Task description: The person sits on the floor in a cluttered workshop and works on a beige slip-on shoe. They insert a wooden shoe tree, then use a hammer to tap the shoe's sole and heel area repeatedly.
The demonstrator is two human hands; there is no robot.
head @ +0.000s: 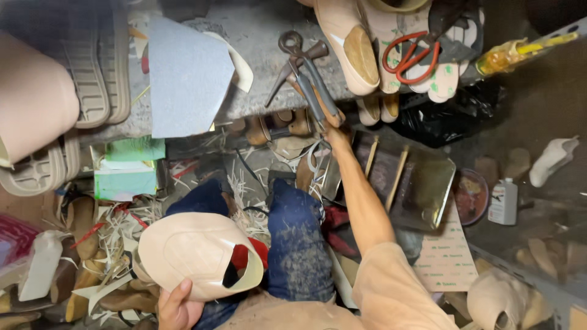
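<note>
At bench edge, right hand (335, 125) closed on pincers (304, 73), handles lengthwise along arm; left hand (177, 305) gripped beige shoe upper (189, 253), well apart

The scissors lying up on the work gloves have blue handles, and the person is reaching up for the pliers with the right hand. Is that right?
Not quite. The head view shows the scissors have red handles, not blue. The rest holds: they lie on the work gloves, and the right hand reaches up to the pliers on the bench, while the left hand holds a beige shoe upper.
</note>
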